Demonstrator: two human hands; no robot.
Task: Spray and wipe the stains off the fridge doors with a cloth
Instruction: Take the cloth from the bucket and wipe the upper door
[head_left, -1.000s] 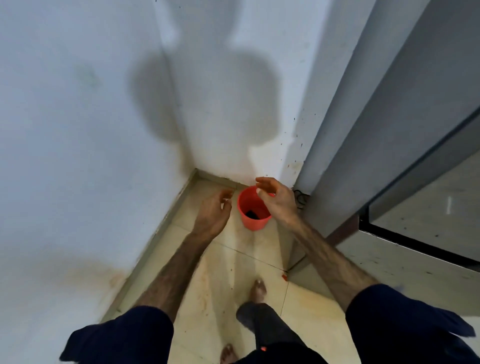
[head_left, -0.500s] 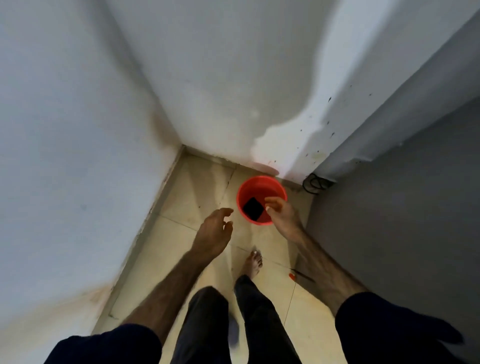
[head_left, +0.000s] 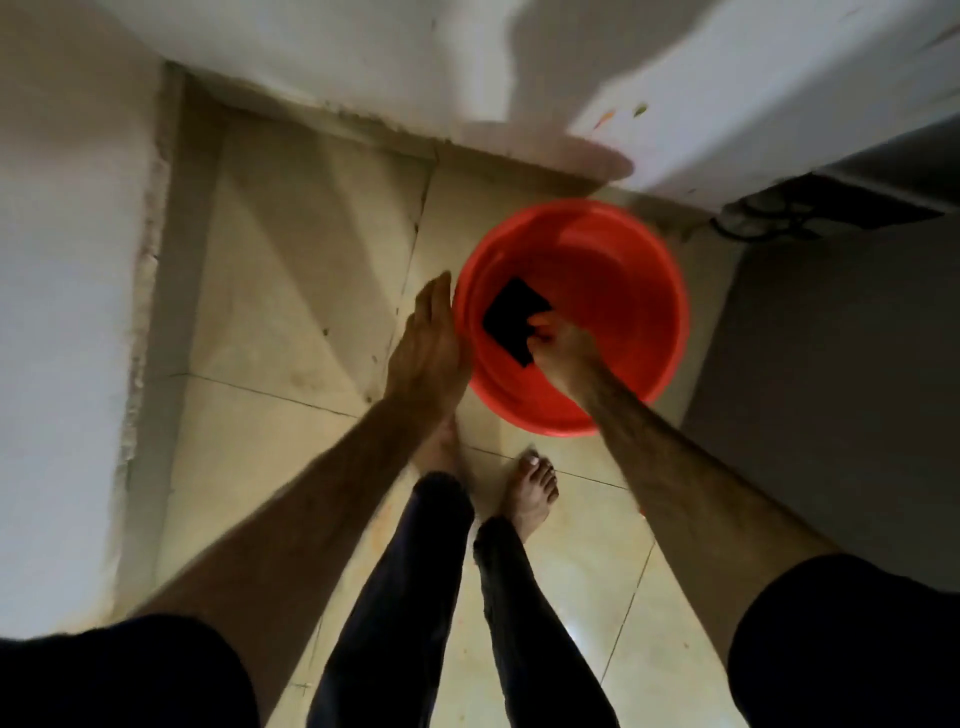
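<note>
A red plastic bucket (head_left: 623, 249) stands on the tiled floor in the corner, seen from straight above. Inside it lies a dark folded cloth (head_left: 511, 322). My right hand (head_left: 563, 348) reaches into the bucket and its fingers pinch the cloth's right edge. My left hand (head_left: 428, 345) hovers flat and empty just outside the bucket's left rim, fingers together and extended. The grey side of the fridge (head_left: 841, 374) fills the right of the view; its doors are out of sight.
White walls (head_left: 62, 260) close the corner at left and top, with a stained skirting. A coil of black cable (head_left: 763, 221) lies behind the fridge. My bare feet (head_left: 530, 493) stand on the beige floor tiles (head_left: 291, 291) just below the bucket.
The view has dropped much closer to the bucket. My right hand went from the rim down inside and took hold of the dark cloth. My left hand moved up beside the bucket's left rim.
</note>
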